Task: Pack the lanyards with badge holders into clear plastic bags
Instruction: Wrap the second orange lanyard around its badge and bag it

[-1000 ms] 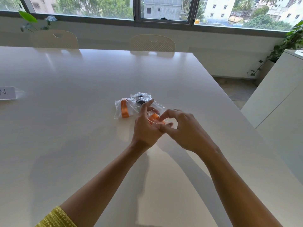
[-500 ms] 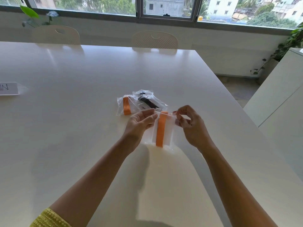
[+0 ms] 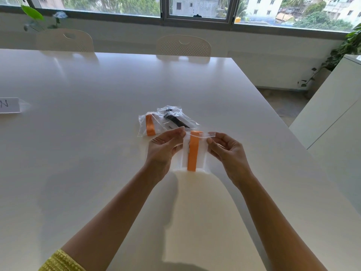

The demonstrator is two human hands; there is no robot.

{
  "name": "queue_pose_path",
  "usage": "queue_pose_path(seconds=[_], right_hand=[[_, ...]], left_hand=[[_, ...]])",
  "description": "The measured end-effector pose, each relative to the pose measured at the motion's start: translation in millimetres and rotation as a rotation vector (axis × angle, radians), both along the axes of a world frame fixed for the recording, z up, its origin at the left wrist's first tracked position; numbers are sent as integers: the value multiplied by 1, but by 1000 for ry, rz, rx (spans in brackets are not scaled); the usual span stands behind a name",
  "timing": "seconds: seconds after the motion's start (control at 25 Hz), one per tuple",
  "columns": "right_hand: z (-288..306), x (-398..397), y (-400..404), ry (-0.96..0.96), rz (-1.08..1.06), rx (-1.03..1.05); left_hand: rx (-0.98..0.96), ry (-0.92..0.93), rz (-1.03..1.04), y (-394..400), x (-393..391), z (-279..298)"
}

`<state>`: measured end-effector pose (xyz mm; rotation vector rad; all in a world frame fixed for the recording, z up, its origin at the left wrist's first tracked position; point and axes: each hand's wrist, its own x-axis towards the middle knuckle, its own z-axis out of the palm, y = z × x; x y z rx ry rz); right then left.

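A clear plastic bag (image 3: 202, 153) with a folded orange lanyard (image 3: 193, 151) inside is held upright above the white table (image 3: 97, 153). My left hand (image 3: 165, 147) pinches the bag's top left corner and my right hand (image 3: 227, 151) pinches its top right corner. Just behind lie two more packed bags: one with an orange lanyard (image 3: 150, 125) and one with a black lanyard (image 3: 175, 119).
A white card with a letter N (image 3: 8, 105) lies at the table's left edge. Two pale chairs (image 3: 183, 46) stand at the far side under the window. A white cabinet (image 3: 332, 118) stands to the right, with plants in the corners.
My hands moved apart from a close grip and now hold the bag upright by its two top corners. The bag with the orange lanyard came up into full view.
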<state>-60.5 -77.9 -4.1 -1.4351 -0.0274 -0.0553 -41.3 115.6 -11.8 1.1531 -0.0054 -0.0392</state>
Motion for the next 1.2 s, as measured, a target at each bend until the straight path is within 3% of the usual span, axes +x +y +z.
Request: queue_pose_path(seconds=[0.24,1.2], right_hand=[[-4,0,-2,10,32,109],[8,3,-3,-167,-194,-96]], left_hand=[[32,24,-31,2,-2,0],[35,-129,106,-7,-9,9]])
